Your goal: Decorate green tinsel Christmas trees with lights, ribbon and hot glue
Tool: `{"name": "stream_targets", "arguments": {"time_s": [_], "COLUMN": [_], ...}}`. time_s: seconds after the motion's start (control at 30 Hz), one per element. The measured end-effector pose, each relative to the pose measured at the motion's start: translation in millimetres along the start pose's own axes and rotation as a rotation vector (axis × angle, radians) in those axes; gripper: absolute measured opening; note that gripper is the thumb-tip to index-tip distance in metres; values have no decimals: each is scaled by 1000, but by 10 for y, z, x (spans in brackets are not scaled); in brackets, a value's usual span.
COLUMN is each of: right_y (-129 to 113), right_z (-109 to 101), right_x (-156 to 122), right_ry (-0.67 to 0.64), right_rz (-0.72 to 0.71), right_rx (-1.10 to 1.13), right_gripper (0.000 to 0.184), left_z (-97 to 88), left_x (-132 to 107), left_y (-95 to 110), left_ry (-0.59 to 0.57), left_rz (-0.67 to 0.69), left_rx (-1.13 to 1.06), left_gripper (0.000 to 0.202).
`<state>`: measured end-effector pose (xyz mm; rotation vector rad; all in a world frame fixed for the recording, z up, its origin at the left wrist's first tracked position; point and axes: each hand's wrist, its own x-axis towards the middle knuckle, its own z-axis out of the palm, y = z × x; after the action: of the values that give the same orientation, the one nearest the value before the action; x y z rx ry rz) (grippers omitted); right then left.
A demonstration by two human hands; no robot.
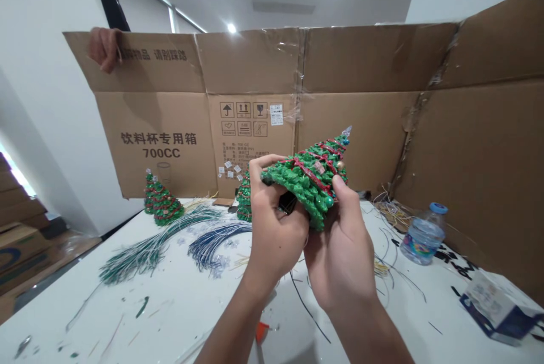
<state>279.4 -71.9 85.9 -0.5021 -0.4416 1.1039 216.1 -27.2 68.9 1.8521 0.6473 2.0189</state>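
Holding a green model tree [308, 182] in both hands, above the table [127, 318], tilted with its tip up and to the right. Surface is lumpy green strands, wound with a red garland and dotted with small baubles.

Left hand [274, 222]: fingers curled round the tree's lower edge, gripping the base from the near left. Right hand [340, 256]: thumb [340, 188] pressed on the tree's right flank, remaining fingers hidden behind it. Both hands closed on the tree, close together. Black item [288, 203] between left hand and tree base; mostly hidden, cannot identify.

Surroundings, relative to the model tree: two similar trees [164, 202] stand on the table to its far left, with a third [244, 197] partly hidden just behind it. Bundle of green-tipped wires [148, 250] and bundle of blue wires [216, 245] lie to its left, on the table. Water bottle [425, 233], lying tilted, to its right; small printed box [497, 307] further right and nearer. Orange scrap [261, 331] below it, near the table's front. Large opened cardboard carton [255, 69] stands upright behind it, printed with Chinese text and "700CC". Another person's hand [104, 49] grips the carton's top edge, far left of the tree.
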Motion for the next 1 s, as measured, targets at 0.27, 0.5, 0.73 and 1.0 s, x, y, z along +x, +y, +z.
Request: {"name": "stream_targets", "arguments": {"time_s": [0.27,0.5,0.73,1.0], "right_y": [25,-42,-130,-181], "right_z": [-14,-24,-18,-41], "right_x": [8,5,14,6], "right_ry": [13,-58,-87,-59], "right_rz": [3,-30,-27,-32], "right_rx": [-11,46,91,72], "right_gripper": [42,40,35,35], "left_z": [-10,-25,-92,-209], "left_x": [13,30,38,74], "left_y": [-16,-30,-1,3], "left_ry": [-16,-117,-228,-373], "left_rz": [29,39,-14,-11], "left_rx": [46,-22,-177,-281], "left_gripper": [23,18,20,31]}}
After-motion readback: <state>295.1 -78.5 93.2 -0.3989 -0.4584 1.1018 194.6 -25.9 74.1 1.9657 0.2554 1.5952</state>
